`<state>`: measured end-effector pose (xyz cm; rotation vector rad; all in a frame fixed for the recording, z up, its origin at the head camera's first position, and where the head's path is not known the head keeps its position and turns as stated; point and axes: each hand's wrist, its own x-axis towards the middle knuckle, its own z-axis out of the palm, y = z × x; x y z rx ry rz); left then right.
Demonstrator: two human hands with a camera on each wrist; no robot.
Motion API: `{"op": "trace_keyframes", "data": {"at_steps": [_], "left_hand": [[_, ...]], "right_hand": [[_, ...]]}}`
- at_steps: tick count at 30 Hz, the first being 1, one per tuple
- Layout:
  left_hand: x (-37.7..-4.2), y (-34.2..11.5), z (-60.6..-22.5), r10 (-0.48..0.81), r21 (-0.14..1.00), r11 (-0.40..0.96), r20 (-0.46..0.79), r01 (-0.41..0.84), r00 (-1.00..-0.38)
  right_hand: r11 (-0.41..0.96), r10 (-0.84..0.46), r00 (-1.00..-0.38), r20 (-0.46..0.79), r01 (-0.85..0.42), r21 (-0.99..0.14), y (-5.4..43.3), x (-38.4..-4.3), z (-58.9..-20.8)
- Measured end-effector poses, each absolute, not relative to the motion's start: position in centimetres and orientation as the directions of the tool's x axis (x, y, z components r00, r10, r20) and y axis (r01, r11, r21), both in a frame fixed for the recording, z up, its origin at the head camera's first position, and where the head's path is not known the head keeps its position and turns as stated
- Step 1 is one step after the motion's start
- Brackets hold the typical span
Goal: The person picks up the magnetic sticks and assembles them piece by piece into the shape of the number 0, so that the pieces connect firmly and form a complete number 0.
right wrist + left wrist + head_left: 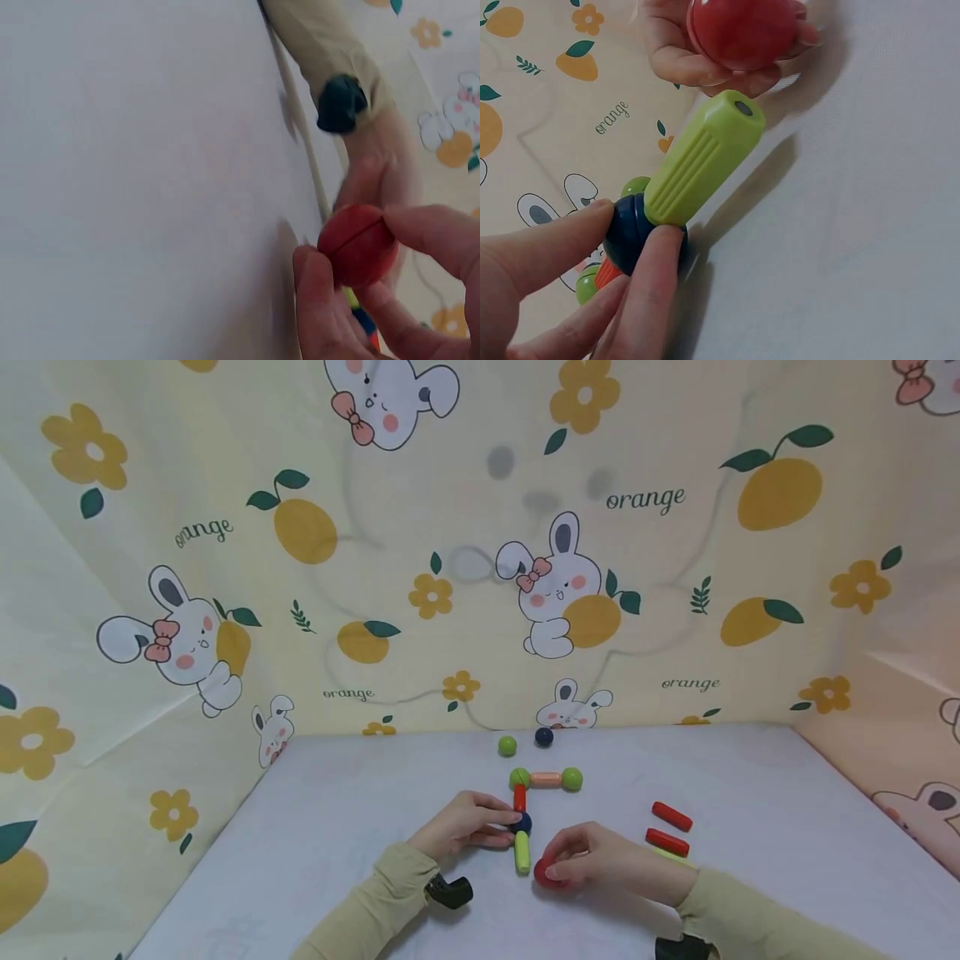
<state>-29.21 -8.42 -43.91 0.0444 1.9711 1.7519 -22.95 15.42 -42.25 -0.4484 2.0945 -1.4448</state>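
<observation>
Beside ribbed lime rod point(705, 157), glossy red ball point(358, 245), right hand point(606, 862) pinching it

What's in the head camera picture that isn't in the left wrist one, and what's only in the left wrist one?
Only the head view shows two loose red sticks off to the right, and the person's tan sleeves.

Only the left wrist view shows the little grey spot on the tip of the yellow-green stick.

Both show that stick against the dark blue ball, the left hand pinching that ball, and the right hand holding a red ball.
</observation>
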Motion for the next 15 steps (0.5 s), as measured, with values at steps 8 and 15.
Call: {"op": "trace_keyframes", "data": {"at_steps": [8, 15], "left_hand": [[-29.1, -8.3, -43.8, 0.343, 0.938, 0.162, -0.344, -0.306, -0.874], [-29.0, -8.2, -43.7, 0.336, 0.937, 0.152, -0.35, -0.316, -0.875]], "right_hand": [[0.365, -0.512, -0.828, -0.227, 0.029, -0.931, 13.7, -22.3, -42.9], [0.37, -0.486, -0.849, -0.208, 0.016, -0.929, 12.6, -21.8, -42.8]]}}
